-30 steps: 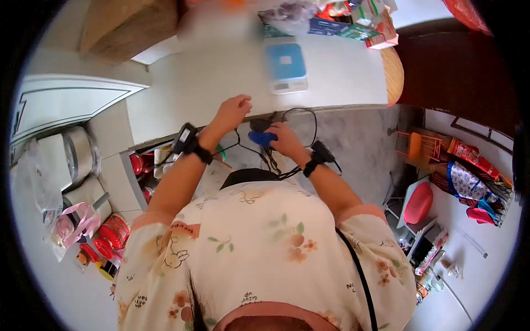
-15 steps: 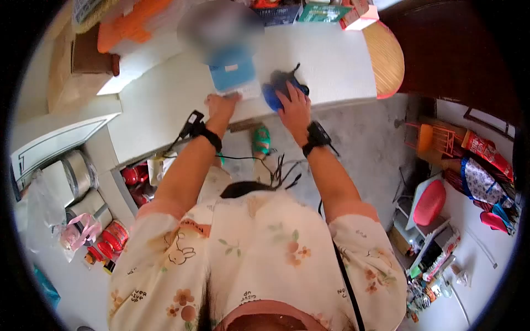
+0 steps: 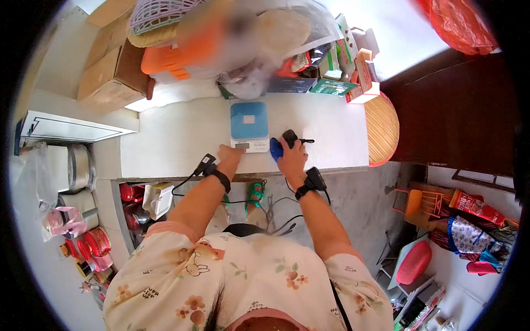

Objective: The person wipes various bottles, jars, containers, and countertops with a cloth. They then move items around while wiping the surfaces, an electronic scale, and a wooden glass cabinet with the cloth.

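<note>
A kitchen scale with a blue top (image 3: 249,120) and a white display strip lies on the white counter (image 3: 182,132). My left hand (image 3: 229,156) is at the scale's lower left edge, its fingertips beside the display; its fingers are partly hidden. To the right of the scale, my right hand (image 3: 292,157) is closed on a dark blue and black object (image 3: 276,149), which rests at the counter. A black strap or cord end sticks out to its right. Both wrists wear black bands with small devices.
Open boxes (image 3: 333,87) and plastic bags stand along the back of the counter. A cardboard box (image 3: 113,83) is at the back left. A round woven tray (image 3: 382,129) lies at the right end. Cables hang below the front edge.
The view has shifted, showing more of the counter's back. My right hand has brought the blue and black object from below the counter edge onto the counter. My left hand has come to the scale.
</note>
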The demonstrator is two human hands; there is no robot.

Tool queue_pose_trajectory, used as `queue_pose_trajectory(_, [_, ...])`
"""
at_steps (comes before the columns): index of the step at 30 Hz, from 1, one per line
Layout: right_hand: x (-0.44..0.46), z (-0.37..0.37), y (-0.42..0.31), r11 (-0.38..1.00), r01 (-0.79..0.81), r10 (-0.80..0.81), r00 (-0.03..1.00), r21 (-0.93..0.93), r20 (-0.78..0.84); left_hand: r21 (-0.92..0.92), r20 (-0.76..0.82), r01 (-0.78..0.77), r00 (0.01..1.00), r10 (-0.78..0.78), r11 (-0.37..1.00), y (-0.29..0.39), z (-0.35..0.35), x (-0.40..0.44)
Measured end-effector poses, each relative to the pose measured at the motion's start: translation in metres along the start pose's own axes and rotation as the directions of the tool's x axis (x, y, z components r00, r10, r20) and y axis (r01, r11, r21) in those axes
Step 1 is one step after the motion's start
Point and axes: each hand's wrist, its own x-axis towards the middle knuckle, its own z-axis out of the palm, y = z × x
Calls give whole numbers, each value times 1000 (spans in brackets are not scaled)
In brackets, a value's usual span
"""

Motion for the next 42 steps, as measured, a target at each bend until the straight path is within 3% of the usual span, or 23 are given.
queue_pose_trajectory(4, [12,12,-34,997,-34,35,999,-76,21,40,-25,40,999,-39,998,12,0,-10])
queue_pose_trajectory(9, [0,18,-41,998,-33,33,999,54,-1,-163,112,-5,993,24,987,-4,-17,4])
queue_pose_trajectory(13, [-7,17,-49,996,-19,16,999,90,41,-497,233,114,972,6,860,-13,-12,11])
queue_pose_trajectory(16, [-4,9,-59,996,-82,76,988,37,138,-542,241,180,969,-54,821,-9,-10,15])
queue_pose_trajectory(19, [31,-4,-56,990,-37,52,993,137,-109,-539,359,184,933,27,822,-24,-8,33])
queue_pose_trajectory(20, [54,-11,-47,935,121,-27,962,334,-272,-538,392,175,918,61,825,-32,-8,38])
queue_pose_trajectory(21, [85,-27,-43,871,255,-72,912,420,-404,-536,416,143,903,112,832,-42,-10,43])
queue_pose_trajectory(22, [111,-52,-55,759,174,96,923,628,-372,-531,452,130,879,150,837,-45,-19,41])
queue_pose_trajectory(24, [172,-95,-65,737,193,168,876,648,-452,-519,534,125,820,206,846,-46,-53,24])
queue_pose_trajectory(26, [215,-139,-84,758,-16,341,861,652,-376,-517,585,150,781,220,843,-56,-80,10])
queue_pose_trajectory(27, [263,-124,-58,614,-14,324,916,789,-236,-524,591,167,778,215,835,-65,-89,9])
queue_pose_trajectory(30, [312,-128,-64,594,-98,481,839,799,-255,-547,559,163,801,214,821,-98,-116,2])
queue_pose_trajectory(31, [280,-160,-106,142,-80,607,794,987,-22,-556,541,158,814,212,816,-106,-123,1])
queue_pose_trajectory(33, [293,-154,-109,87,104,455,881,991,-132,-552,529,208,836,146,808,-119,-140,-8])
queue_pose_trajectory(34, [299,-154,-109,98,118,413,899,988,-148,-549,523,234,845,112,803,-127,-144,-11])
queue_pose_trajectory(35, [305,-157,-107,279,53,389,907,959,-164,-552,521,244,847,102,797,-132,-147,-15])
queue_pose_trajectory(36, [315,-161,-101,606,-45,337,919,794,-205,-554,520,251,849,94,793,-137,-148,-17])
queue_pose_trajectory(37, [317,-171,-99,860,-121,273,929,495,-248,-555,519,257,850,88,791,-141,-148,-19])
queue_pose_trajectory(38, [316,-179,-97,972,-160,204,937,173,-282,-560,518,256,851,91,788,-143,-148,-22])
queue_pose_trajectory(40, [311,-208,-92,930,-200,90,937,-308,-339,-573,514,251,852,103,781,-141,-146,-27])
queue_pose_trajectory(42, [292,-240,-70,814,-240,-25,895,-529,-445,-579,482,198,865,136,791,-136,-147,-39])
